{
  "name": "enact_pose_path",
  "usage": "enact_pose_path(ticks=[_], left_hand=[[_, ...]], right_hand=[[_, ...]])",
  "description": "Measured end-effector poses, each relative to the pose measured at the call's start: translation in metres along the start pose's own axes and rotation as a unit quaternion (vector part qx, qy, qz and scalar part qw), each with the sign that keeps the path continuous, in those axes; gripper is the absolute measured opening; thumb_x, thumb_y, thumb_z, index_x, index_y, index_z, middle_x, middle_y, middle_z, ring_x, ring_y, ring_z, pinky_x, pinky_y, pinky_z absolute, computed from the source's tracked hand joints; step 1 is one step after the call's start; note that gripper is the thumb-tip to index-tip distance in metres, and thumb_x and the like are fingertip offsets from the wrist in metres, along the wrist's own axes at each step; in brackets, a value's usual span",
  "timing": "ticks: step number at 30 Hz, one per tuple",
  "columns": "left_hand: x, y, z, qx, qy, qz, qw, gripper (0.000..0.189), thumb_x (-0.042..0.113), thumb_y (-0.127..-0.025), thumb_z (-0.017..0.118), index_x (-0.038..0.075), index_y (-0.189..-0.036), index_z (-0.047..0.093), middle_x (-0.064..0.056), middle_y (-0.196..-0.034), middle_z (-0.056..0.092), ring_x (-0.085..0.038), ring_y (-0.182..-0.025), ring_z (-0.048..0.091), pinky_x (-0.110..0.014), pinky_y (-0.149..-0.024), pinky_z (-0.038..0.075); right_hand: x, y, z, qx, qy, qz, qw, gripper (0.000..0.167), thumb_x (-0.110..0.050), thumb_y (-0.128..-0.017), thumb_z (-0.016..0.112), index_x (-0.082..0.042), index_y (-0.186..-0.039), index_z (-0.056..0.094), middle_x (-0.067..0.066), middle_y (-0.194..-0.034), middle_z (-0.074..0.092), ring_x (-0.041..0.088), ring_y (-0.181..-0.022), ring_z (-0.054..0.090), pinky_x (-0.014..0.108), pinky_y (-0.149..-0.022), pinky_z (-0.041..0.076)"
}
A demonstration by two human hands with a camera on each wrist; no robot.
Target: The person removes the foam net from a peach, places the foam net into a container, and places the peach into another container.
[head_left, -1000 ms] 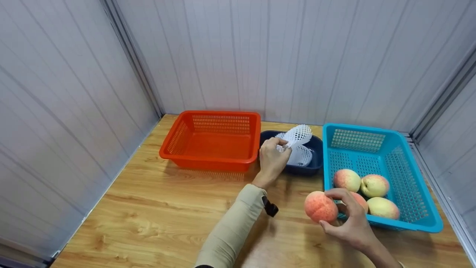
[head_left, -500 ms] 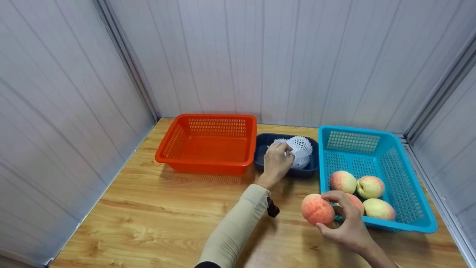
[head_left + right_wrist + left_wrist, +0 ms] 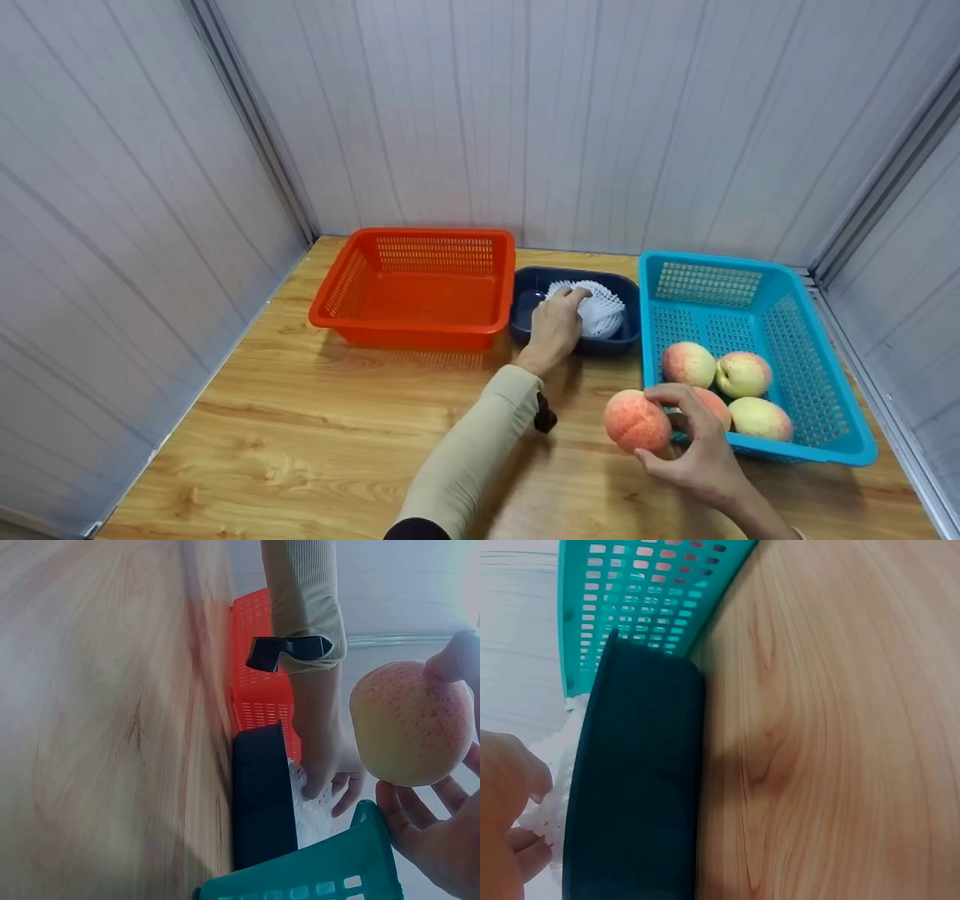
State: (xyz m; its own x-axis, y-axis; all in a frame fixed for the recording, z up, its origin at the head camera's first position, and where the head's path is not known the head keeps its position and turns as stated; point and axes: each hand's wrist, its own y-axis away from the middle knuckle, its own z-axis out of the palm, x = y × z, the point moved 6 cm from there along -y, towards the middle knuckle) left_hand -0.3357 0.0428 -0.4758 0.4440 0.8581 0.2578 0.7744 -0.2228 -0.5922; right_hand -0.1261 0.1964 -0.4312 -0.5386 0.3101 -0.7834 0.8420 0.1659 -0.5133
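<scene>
In the head view my left hand (image 3: 555, 326) is over the navy basin (image 3: 531, 289), fingers at the white foam fruit nets (image 3: 602, 311) lying in it. The left wrist view shows the thumb and fingers parted, with white netting (image 3: 551, 814) by their tips. My right hand (image 3: 701, 446) holds a pink-red peach (image 3: 637, 422) between thumb and fingers, in front of the blue basket's near left corner. From the right wrist, this peach (image 3: 411, 724) looks pale yellow below with red speckles above. Several more peaches (image 3: 761, 418) lie in the blue basket (image 3: 836, 375).
An orange-red basket (image 3: 412, 330) stands left of the navy basin, with no fruit inside. The blue basket stands on the basin's right. All rest on a wood-grain table (image 3: 300, 442), bounded by pale panel walls (image 3: 480, 120) at the back and sides.
My left hand has lowered a foam net onto the others in the navy basin, and its fingers have parted. The right hand still holds the peach in nearly the same place.
</scene>
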Motion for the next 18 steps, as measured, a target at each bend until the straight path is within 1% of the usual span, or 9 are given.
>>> enact_pose_path(ticks=[4,6,8,9,11,12,14,16,18], left_hand=[[-0.007,0.0,0.004,-0.028,-0.044,-0.012,0.9986,0.026,0.002,-0.078,0.065,0.02,-0.094,0.076,0.0,-0.091,0.064,-0.028,-0.069,0.066,-0.038,-0.056,0.054],[-0.011,0.0,0.007,-0.041,-0.085,-0.015,0.9954,0.019,0.005,-0.08,0.066,0.018,-0.087,0.077,-0.002,-0.091,0.062,-0.028,-0.071,0.065,-0.038,-0.057,0.053],[-0.014,-0.001,0.009,-0.043,-0.133,-0.01,0.9901,0.015,0.008,-0.081,0.065,0.017,-0.084,0.077,-0.004,-0.094,0.06,-0.029,-0.079,0.061,-0.037,-0.062,0.051],[-0.015,-0.002,0.009,-0.038,-0.158,-0.001,0.9868,0.014,0.009,-0.082,0.065,0.016,-0.083,0.077,-0.005,-0.096,0.059,-0.029,-0.082,0.058,-0.037,-0.064,0.049],[-0.015,-0.004,0.009,-0.023,-0.202,0.027,0.9788,0.013,0.011,-0.083,0.064,0.015,-0.081,0.076,-0.006,-0.098,0.056,-0.027,-0.086,0.052,-0.036,-0.067,0.044],[-0.014,-0.005,0.008,-0.013,-0.217,0.046,0.9751,0.013,0.012,-0.084,0.064,0.014,-0.081,0.076,-0.007,-0.097,0.055,-0.027,-0.087,0.05,-0.036,-0.067,0.042],[-0.01,-0.006,0.008,-0.001,-0.232,0.086,0.9689,0.013,0.011,-0.084,0.063,0.014,-0.08,0.075,-0.006,-0.093,0.056,-0.025,-0.086,0.05,-0.034,-0.067,0.04],[-0.006,-0.007,0.009,-0.01,-0.24,0.12,0.9634,0.014,0.011,-0.085,0.062,0.015,-0.079,0.075,-0.004,-0.087,0.057,-0.024,-0.083,0.053,-0.034,-0.068,0.04],[-0.004,-0.007,0.011,-0.036,-0.239,0.135,0.961,0.015,0.01,-0.084,0.062,0.016,-0.079,0.075,-0.004,-0.083,0.06,-0.024,-0.08,0.056,-0.034,-0.068,0.042]], right_hand=[[0.001,0.001,0.0,-0.002,0.004,0.016,0.9999,0.067,0.014,-0.055,0.086,-0.003,-0.114,0.059,0.008,-0.115,0.056,0.017,-0.099,0.056,0.028,-0.072,0.055],[0.001,0.001,0.0,-0.003,0.005,0.021,0.9998,0.067,0.013,-0.055,0.086,-0.003,-0.114,0.059,0.007,-0.115,0.056,0.017,-0.099,0.056,0.029,-0.073,0.055],[0.002,0.002,0.0,-0.005,0.007,0.026,0.9996,0.067,0.013,-0.055,0.086,-0.003,-0.114,0.059,0.007,-0.115,0.056,0.017,-0.099,0.056,0.029,-0.073,0.055],[0.002,0.002,0.0,-0.005,0.007,0.028,0.9996,0.067,0.013,-0.055,0.086,-0.002,-0.114,0.059,0.007,-0.115,0.056,0.017,-0.099,0.056,0.03,-0.073,0.055],[0.002,0.001,0.0,-0.006,0.009,0.032,0.9994,0.066,0.012,-0.055,0.086,-0.003,-0.114,0.059,0.006,-0.115,0.056,0.017,-0.099,0.056,0.03,-0.073,0.055],[0.001,0.001,0.0,-0.006,0.01,0.034,0.9994,0.066,0.012,-0.055,0.086,-0.003,-0.114,0.059,0.005,-0.115,0.056,0.017,-0.098,0.056,0.03,-0.073,0.055],[0.001,0.001,0.0,-0.007,0.012,0.037,0.9992,0.066,0.012,-0.056,0.086,-0.004,-0.114,0.059,0.004,-0.115,0.056,0.017,-0.098,0.056,0.03,-0.073,0.055],[0.0,0.0,0.001,-0.008,0.013,0.035,0.9993,0.066,0.011,-0.056,0.086,-0.004,-0.114,0.059,0.004,-0.115,0.056,0.017,-0.098,0.056,0.03,-0.073,0.055],[-0.002,-0.001,0.001,-0.009,0.012,0.028,0.9995,0.065,0.011,-0.056,0.086,-0.003,-0.114,0.059,0.006,-0.115,0.056,0.017,-0.098,0.056,0.03,-0.072,0.055]])
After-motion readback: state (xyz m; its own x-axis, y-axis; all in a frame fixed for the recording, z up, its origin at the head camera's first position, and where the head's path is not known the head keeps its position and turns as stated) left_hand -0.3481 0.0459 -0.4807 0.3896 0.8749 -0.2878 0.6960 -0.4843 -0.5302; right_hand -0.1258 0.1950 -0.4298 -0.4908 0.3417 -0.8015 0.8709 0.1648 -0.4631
